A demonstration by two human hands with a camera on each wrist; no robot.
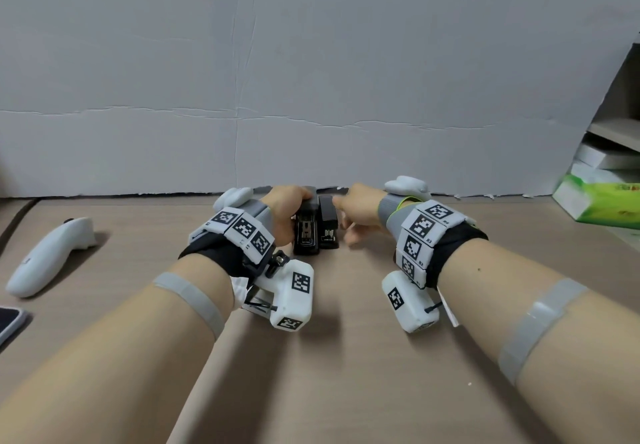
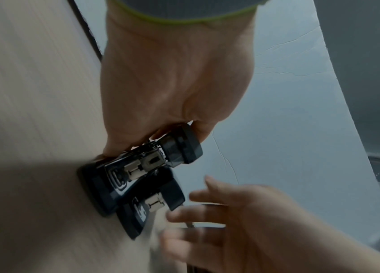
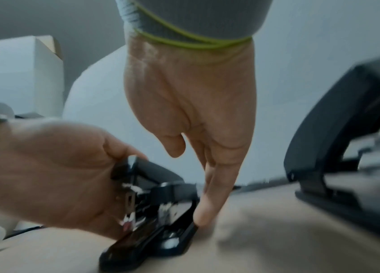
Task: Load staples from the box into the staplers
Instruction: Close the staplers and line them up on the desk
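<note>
Two black staplers lie side by side on the table, close to the grey back board. My left hand grips the hinged top of the larger stapler and holds it raised, so its metal staple channel shows. The smaller stapler lies just right of it, and its metal track also shows. My right hand is beside the smaller stapler with straight fingers, holding nothing. One of its fingertips touches the side of a stapler base. No staple box is clearly visible.
A white controller and a dark phone lie at the left of the wooden table. A green pack and shelves stand at the right. Another large black stapler-like object sits right of my right hand.
</note>
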